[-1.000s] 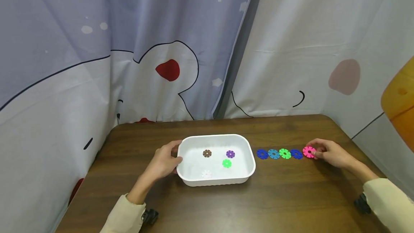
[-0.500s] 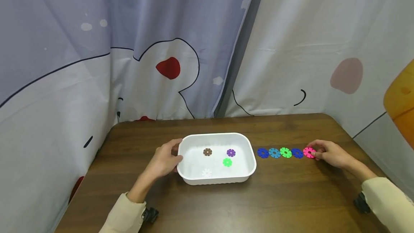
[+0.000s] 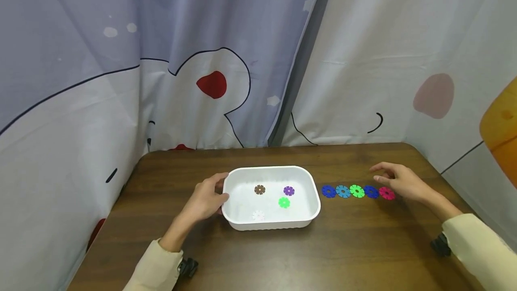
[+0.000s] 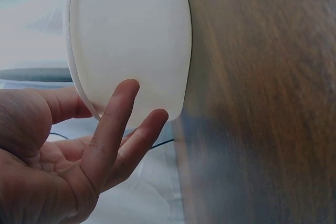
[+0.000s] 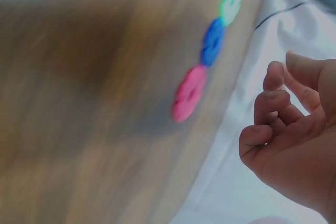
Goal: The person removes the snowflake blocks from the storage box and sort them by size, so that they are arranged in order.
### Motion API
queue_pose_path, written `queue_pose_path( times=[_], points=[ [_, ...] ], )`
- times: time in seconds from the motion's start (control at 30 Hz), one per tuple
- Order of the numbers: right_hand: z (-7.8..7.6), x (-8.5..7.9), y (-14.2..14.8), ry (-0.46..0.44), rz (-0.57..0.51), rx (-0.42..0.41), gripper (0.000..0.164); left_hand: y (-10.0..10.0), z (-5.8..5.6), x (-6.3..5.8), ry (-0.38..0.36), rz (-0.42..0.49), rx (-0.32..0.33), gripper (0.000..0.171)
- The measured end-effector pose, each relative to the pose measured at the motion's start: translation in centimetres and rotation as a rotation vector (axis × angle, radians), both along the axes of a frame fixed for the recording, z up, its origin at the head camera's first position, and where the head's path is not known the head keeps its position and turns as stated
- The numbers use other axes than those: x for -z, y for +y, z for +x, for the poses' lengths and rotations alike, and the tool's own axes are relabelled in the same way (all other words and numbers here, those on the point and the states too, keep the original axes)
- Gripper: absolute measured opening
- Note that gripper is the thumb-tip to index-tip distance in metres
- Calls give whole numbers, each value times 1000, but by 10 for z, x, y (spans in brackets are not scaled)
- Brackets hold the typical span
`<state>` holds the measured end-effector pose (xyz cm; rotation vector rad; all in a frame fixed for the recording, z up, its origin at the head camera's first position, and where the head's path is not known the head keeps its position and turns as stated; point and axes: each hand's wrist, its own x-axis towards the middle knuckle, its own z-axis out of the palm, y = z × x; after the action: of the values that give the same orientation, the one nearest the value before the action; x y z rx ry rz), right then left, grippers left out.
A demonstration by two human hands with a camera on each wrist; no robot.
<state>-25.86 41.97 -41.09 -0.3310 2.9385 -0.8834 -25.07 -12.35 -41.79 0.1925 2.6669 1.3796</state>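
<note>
On the left, the left hand (image 3: 205, 199) is pinching the white tray (image 3: 266, 227), thumb at the rim. Inside, four flat, notched flower shapes are lying apart: one brown piece (image 3: 260, 189), one white piece (image 3: 258, 215), one green piece (image 3: 284, 202), one purple piece (image 3: 288, 191). Next, five are making a row on the table (image 3: 343, 246): dark blue (image 3: 329, 191), light blue (image 3: 343, 191), bright green (image 3: 357, 191), second dark blue (image 3: 371, 191), pink (image 3: 387, 193). The right hand (image 3: 405, 184) is hanging near pink, holding nothing, fingers loosely bent. The left wrist view is showing two fingers (image 4: 113, 124) spread outside the tray, which the head view is hiding.
</note>
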Motion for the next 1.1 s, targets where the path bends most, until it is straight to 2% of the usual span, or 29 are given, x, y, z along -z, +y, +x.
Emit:
queue_pose_path(
  times=[0.27, 0.47, 0.67, 0.83, 0.97, 1.1],
  points=[
    [-18, -14, -58, 34, -82, -114, 27, -3, -1, 2, 4, 16, -10, 61],
    [-32, -24, -104, 39, -83, -192, 26, -5, -1, 2, 5, 28, -11, 61],
    [-40, -27, -148, 84, -83, -344, 26, -5, 1, 0, 7, 50, -14, 62],
    [-42, -24, -183, 72, -87, -484, 21, -4, 1, 3, 15, 50, -10, 62],
    [-41, -18, -205, 44, -41, -557, 16, -2, 1, 4, 14, 53, -8, 62],
    [-41, -8, -218, 55, 84, -598, 14, -1, 1, 3, 15, 56, -4, 62]
  ],
)
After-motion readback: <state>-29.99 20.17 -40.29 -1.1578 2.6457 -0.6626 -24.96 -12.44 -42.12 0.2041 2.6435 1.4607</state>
